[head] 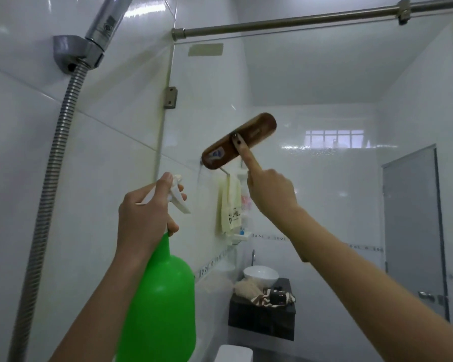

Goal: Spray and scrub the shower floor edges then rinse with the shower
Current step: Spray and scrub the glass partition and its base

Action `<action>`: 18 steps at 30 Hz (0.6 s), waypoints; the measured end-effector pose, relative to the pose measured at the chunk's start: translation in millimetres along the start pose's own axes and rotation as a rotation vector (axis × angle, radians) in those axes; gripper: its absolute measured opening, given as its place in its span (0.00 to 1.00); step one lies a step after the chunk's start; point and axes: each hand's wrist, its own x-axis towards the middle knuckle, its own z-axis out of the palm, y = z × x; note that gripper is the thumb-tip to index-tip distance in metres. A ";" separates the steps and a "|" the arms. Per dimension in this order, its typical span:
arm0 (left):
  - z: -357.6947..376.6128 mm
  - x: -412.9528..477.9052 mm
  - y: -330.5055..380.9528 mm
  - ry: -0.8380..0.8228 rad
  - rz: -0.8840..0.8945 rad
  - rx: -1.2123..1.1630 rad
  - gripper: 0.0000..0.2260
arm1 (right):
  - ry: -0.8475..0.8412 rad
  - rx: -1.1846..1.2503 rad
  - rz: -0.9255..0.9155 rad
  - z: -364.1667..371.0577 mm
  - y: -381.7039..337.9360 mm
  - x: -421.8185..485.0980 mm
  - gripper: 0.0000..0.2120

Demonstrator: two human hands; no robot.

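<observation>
In the head view, the left grip [144,212] is clenched round the neck of the spray bottle [160,296], its fingers curled about the white trigger head. The right grip [271,192] grasps the brush [262,126], one finger laid straight along its back. Both tools are raised near the glass panel [207,87]. The shower floor and its edges lie out of view below.

A stray squeeze up here would likely mist the glass or the person's face rather than the floor. The brush's glossy, rounded wooden back looks slippery and could twist loose from a wet hand.

The bottle is smooth, bulbous green plastic. The shower head [107,19] is polished metal, docked in its wall bracket, and its hose [50,165] is ribbed steel.
</observation>
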 end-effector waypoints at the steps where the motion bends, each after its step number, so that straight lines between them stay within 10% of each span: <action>1: -1.3 0.7 1.7 0.007 0.003 0.002 0.16 | -0.041 -0.003 0.023 0.7 -2.7 -13.4 0.38; 5: -11.4 -0.1 6.2 0.017 0.015 -0.013 0.17 | -0.145 -0.010 -0.003 14.4 -13.0 -82.8 0.43; 12: -16.8 -0.4 13.2 0.045 0.017 0.030 0.16 | -0.056 -0.072 -0.105 -3.7 -49.2 94.9 0.37; 18: -20.2 3.0 21.9 0.061 0.042 0.027 0.16 | -0.090 -0.050 -0.073 16.1 -22.1 -37.7 0.40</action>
